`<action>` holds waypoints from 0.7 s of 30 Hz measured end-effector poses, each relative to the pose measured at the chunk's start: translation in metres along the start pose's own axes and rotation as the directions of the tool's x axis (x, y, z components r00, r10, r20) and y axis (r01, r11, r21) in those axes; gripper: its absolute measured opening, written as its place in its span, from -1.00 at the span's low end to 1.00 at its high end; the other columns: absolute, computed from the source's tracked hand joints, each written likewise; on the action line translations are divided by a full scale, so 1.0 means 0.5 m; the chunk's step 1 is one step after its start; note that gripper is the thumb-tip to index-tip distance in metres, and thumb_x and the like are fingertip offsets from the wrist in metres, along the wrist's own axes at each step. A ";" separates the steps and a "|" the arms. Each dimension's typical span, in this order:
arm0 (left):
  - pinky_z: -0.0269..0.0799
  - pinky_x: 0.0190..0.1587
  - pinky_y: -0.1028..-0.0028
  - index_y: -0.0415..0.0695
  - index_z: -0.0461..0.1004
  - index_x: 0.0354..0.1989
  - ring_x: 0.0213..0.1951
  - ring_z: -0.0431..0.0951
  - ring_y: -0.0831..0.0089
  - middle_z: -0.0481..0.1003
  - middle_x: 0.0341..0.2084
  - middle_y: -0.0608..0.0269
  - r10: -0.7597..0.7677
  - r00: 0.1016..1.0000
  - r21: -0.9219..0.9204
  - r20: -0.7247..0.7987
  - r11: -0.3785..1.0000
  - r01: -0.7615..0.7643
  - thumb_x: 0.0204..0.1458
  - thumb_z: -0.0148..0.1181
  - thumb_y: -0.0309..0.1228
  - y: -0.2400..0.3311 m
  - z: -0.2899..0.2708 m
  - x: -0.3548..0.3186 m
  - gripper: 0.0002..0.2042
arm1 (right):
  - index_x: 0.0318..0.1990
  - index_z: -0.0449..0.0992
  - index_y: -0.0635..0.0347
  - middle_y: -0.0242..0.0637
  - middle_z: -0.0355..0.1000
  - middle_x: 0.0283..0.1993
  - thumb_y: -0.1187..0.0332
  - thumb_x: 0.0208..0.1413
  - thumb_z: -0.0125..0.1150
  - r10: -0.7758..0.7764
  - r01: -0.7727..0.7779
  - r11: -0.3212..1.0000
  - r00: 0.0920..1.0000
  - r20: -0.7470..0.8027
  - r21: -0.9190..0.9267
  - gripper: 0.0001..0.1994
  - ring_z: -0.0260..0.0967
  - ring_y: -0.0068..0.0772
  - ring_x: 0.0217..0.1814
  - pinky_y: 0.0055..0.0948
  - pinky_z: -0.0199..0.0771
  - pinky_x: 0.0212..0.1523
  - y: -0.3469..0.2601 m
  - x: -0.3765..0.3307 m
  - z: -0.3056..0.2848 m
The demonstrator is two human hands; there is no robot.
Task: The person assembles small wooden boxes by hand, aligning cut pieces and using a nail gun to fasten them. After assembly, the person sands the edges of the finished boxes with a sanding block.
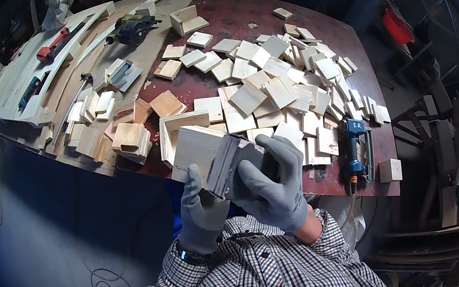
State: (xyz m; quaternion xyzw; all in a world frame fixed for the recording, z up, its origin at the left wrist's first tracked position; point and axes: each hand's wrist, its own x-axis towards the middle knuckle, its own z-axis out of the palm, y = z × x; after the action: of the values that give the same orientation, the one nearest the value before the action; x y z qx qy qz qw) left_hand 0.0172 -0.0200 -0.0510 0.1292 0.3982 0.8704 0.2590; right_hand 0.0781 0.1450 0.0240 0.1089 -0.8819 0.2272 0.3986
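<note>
Two gloved hands meet at a dark grey block in front of the desk (200, 13).
The right hand (277, 181) pinches the dark grey block (242, 158) between thumb and fingers; the block is tilted, above the near edge of the desk. The left hand (203, 211) is at the lower left end of this block, with one finger raised beside a pale board (191, 149); whether it also grips something, I cannot tell. Behind the board there is an open wooden box (168, 141), and many square wooden pieces (248, 99) lie in a loose heap. A blue nail gun (356, 147) is at the right.
</note>
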 end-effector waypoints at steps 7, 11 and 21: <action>0.27 0.50 -0.03 -0.05 0.20 0.52 0.42 0.39 0.12 0.38 0.41 0.09 -0.198 0.976 -0.648 -0.086 0.756 0.096 0.33 0.25 0.01 0.034 0.032 0.000 -0.30 | 0.33 0.55 -0.12 0.04 0.29 0.37 0.26 -0.06 0.60 0.116 -0.115 0.991 0.993 0.006 -0.074 -0.30 0.31 0.11 0.34 0.03 0.35 0.32 0.091 -0.081 0.030; 0.17 0.54 -0.04 0.07 0.28 0.49 0.42 0.39 0.14 0.42 0.39 0.21 -0.094 0.995 -0.669 -0.024 0.741 0.054 0.26 0.29 0.10 0.040 0.031 0.008 -0.30 | 0.45 0.36 0.24 0.16 0.27 0.33 0.50 -0.01 0.49 0.359 -0.359 0.933 0.932 -0.054 -0.008 -0.22 0.27 0.20 0.36 0.03 0.34 0.34 0.122 -0.134 0.010; -0.11 0.62 -0.09 0.12 -0.01 0.63 0.56 0.14 0.16 0.12 0.58 0.21 -0.017 0.984 -0.407 0.177 0.909 0.089 0.37 -0.13 0.28 -0.019 -0.030 -0.015 -0.22 | 0.19 0.61 -0.57 -0.15 0.40 0.26 0.14 -0.04 0.56 -0.162 0.155 0.987 0.969 -0.185 -0.051 -0.44 0.42 -0.05 0.22 0.02 0.43 0.29 0.047 -0.047 0.029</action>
State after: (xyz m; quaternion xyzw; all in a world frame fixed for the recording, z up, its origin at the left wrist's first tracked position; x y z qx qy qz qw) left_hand 0.0202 -0.0280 -0.0681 0.1342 0.1851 0.9133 0.3371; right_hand 0.0750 0.1587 -0.0094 0.1499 -0.8324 0.1879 0.4993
